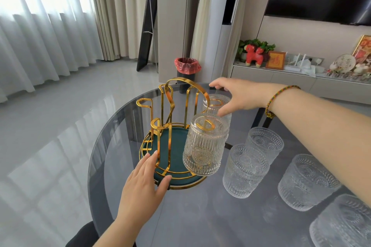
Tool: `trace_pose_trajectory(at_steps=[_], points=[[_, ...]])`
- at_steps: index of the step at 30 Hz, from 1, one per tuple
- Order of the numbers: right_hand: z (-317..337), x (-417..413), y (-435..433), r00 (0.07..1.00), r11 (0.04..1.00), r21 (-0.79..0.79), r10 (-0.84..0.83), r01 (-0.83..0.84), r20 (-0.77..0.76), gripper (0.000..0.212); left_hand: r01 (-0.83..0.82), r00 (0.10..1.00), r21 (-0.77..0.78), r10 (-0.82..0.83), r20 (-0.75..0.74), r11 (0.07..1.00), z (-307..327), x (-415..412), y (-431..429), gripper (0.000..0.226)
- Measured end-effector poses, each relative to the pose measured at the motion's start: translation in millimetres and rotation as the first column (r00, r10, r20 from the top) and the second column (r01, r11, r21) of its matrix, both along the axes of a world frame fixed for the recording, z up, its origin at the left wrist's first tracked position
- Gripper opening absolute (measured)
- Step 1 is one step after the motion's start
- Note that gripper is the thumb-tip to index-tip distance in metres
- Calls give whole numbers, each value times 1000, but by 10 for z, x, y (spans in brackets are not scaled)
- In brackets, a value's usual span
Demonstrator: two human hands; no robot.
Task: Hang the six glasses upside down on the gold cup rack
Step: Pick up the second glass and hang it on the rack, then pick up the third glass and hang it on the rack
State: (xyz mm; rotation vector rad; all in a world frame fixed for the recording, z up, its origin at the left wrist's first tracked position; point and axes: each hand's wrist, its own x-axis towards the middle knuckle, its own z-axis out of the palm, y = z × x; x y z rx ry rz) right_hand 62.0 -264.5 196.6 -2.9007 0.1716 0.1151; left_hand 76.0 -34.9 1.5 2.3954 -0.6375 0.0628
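I see the gold cup rack (170, 126) standing on its round green tray (176, 146) on the dark glass table (200, 216). Two ribbed glasses hang upside down on its prongs: the near glass (204, 146) and the far glass (215, 106). The right hand (239, 96), fingers spread, touches the far glass from above. The left hand (144, 182) rests flat against the tray's near rim. Four upright glasses (245, 170) stand to the right, apart from the rack.

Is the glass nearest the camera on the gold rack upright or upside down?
Upside down: the glass has its flat base on top, a gold rack prong showing through, its mouth facing down.
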Motion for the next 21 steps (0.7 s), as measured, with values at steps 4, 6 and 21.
trace_pose_trajectory(at_steps=[4,6,21], points=[[62,-305,60,927,980,183,-134,73,350,46,11,1000,-6,-11,0,1000,32,-18,5,68],[12,-540,147,809,938,342,-241,53,536,33,17,1000,-9,-17,-3,1000,45,-32,5,67],[-1847,-1424,655,509,468,812,-822,348,255,92,25,1000,-6,-25,0,1000,89,-133,36,65]])
